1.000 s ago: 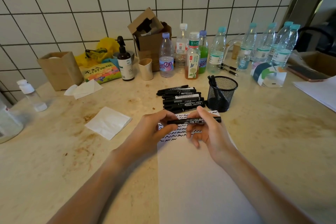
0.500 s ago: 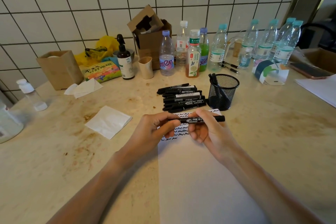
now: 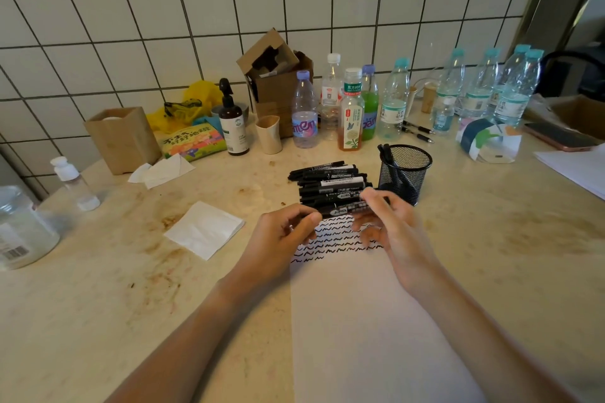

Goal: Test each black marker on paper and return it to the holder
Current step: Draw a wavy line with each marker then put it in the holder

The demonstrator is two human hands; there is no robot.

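Marker (image 3: 340, 210) lifted toward the pile — both hands' fingers (image 3: 376, 198) pinch it.

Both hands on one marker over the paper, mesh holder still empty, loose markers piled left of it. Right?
Not empty: the head view shows the mesh holder already holds black markers. Otherwise right: left hand and right hand hold one marker over the paper.

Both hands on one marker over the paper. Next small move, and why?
Probably pull the cap off: the left hand and right hand grip opposite ends of a marker held level over the paper, above the squiggles. Whether it is capped is blurred; if tested already, drop it in the mesh holder.
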